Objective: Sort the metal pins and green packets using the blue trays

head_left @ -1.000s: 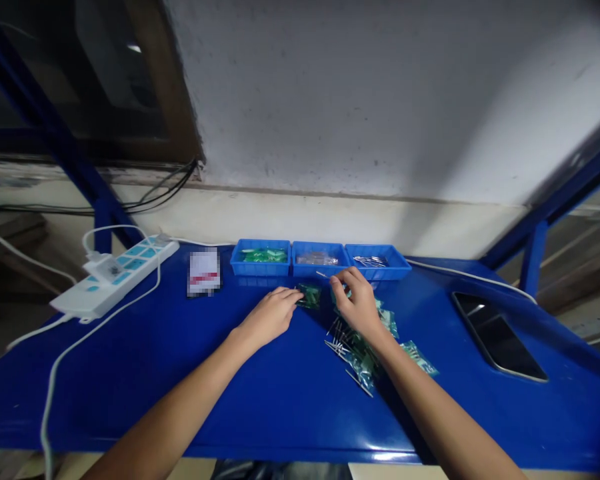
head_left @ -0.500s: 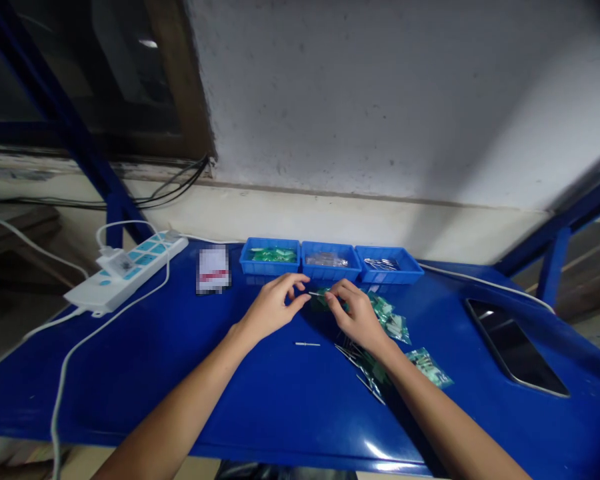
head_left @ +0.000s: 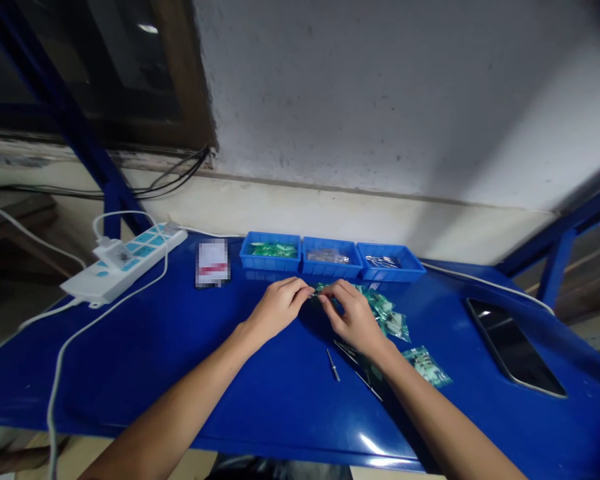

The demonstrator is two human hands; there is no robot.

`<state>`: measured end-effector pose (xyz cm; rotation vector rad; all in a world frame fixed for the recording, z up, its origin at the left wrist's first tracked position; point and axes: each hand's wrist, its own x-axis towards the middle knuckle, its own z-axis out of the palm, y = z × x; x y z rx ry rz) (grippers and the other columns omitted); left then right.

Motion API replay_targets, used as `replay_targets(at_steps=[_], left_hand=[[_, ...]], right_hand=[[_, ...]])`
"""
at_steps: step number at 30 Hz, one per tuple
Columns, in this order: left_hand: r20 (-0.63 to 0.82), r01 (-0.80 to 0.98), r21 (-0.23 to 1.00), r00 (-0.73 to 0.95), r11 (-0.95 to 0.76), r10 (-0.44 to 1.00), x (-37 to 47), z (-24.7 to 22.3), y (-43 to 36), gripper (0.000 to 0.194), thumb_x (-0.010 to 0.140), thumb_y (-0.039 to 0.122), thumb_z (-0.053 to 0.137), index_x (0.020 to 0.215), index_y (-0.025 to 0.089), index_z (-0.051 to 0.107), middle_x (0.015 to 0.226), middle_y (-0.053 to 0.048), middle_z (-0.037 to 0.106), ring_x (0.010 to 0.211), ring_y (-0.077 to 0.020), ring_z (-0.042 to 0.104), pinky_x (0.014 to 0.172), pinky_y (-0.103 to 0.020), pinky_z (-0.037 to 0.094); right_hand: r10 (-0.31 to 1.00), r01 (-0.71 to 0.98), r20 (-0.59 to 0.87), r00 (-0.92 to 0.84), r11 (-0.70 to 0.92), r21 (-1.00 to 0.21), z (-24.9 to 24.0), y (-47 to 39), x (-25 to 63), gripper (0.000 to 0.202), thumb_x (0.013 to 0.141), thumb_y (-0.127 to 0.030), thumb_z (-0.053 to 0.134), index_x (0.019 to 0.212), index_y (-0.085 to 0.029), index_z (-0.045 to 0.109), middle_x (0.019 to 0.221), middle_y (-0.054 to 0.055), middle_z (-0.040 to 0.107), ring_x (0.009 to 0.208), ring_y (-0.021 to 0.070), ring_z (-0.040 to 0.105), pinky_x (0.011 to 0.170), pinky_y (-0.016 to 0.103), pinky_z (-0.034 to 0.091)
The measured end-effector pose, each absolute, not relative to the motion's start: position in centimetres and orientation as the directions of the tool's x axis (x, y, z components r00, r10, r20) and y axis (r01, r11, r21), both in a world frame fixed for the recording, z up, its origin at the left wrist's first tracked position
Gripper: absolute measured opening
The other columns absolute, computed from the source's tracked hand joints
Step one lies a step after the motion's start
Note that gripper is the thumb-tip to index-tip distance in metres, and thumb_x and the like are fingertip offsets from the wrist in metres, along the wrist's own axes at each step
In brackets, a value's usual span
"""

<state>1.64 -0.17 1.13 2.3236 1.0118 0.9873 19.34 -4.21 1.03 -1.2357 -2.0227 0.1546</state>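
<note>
A plain grey-white wall (head_left: 360,100) rises behind a glossy blue worktable (head_left: 150,353), where a person works bare-handed over small parts. A long white power strip with blue sockets (head_left: 133,261) lies at the left, and a flat black slab resembling a phone (head_left: 515,347) at the right. Along the back stand three shallow blue plastic trays (head_left: 331,269) in a row. Clear plastic packets with green contents (head_left: 390,323) lie heaped partly behind the right hand (head_left: 347,313), with one similar packet (head_left: 427,367) just apart.

Half a second ago, the left hand (head_left: 281,303) was spread open; now its thumb and fingers have drawn together at the left end of a slim silver metal piece (head_left: 317,295). That piece, earlier in the right hand alone, now sits between both sets of fingertips, which suggests fine two-handed handling. A loose silver pin with a collar (head_left: 333,365) has shifted right and turned on the tabletop.

Both wrists slant inward over the table, backs of the hands up. The right thumb and forefinger pinch the piece's other end; how firmly either hand grips is too small to tell.
</note>
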Motion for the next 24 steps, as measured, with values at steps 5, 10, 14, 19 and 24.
replay_targets(at_steps=[5,10,14,19,24], left_hand=[[0.530,0.383,0.630,0.423,-0.675,0.735,1.8,1.3,-0.7,0.011,0.089,0.025,0.048,0.091,0.019,0.057,0.083,-0.001,0.059,0.072,-0.0118,0.056,0.067,-0.023,0.044],[0.519,0.428,0.617,0.410,-0.661,0.750,1.7,1.7,-0.9,0.017,0.091,0.025,0.044,0.081,0.018,0.055,0.070,0.001,0.056,0.063,-0.0108,0.052,0.061,-0.023,0.040],[0.363,0.467,0.615,0.548,-0.636,0.754,2.2,2.1,-1.8,0.029,0.095,0.031,0.034,0.079,0.017,0.055,0.071,0.000,0.058,0.065,-0.0120,0.054,0.062,-0.024,0.041],[0.221,0.380,0.476,0.821,-0.793,0.526,3.8,1.6,-4.8,0.018,0.088,0.035,0.052,0.098,0.023,0.060,0.091,-0.001,0.061,0.084,-0.0158,0.059,0.072,-0.026,0.046],[0.181,0.375,0.353,0.871,-0.857,0.456,4.8,0.5,-6.4,0.018,0.085,0.029,0.057,0.101,0.022,0.058,0.099,-0.004,0.056,0.090,-0.0190,0.056,0.079,-0.032,0.047]], right_hand=[[0.821,0.712,0.531,-0.211,0.501,-0.492,1.1,-4.2,19.5,0.022,0.093,-0.026,0.039,0.077,-0.019,0.053,0.073,0.003,0.054,0.072,0.0165,0.051,0.067,0.029,0.041],[0.765,0.672,0.582,-0.275,0.586,-0.453,1.4,-4.5,19.3,0.013,0.091,-0.024,0.043,0.087,-0.019,0.054,0.078,0.004,0.056,0.073,0.0160,0.053,0.068,0.029,0.042],[0.623,0.677,0.753,-0.213,0.650,-0.346,1.8,-4.7,20.2,0.014,0.088,-0.017,0.045,0.078,-0.019,0.054,0.072,0.003,0.056,0.066,0.0146,0.053,0.062,0.028,0.042],[0.282,0.809,0.945,0.164,0.510,-0.293,2.4,-4.2,24.0,0.023,0.089,-0.022,0.038,0.071,-0.019,0.052,0.063,0.002,0.053,0.057,0.0139,0.051,0.056,0.027,0.039],[0.465,0.888,0.778,0.423,-0.043,-0.458,2.5,-2.7,27.7,0.033,0.090,-0.036,0.031,0.070,-0.018,0.050,0.065,0.004,0.056,0.063,0.0180,0.054,0.066,0.034,0.040]])
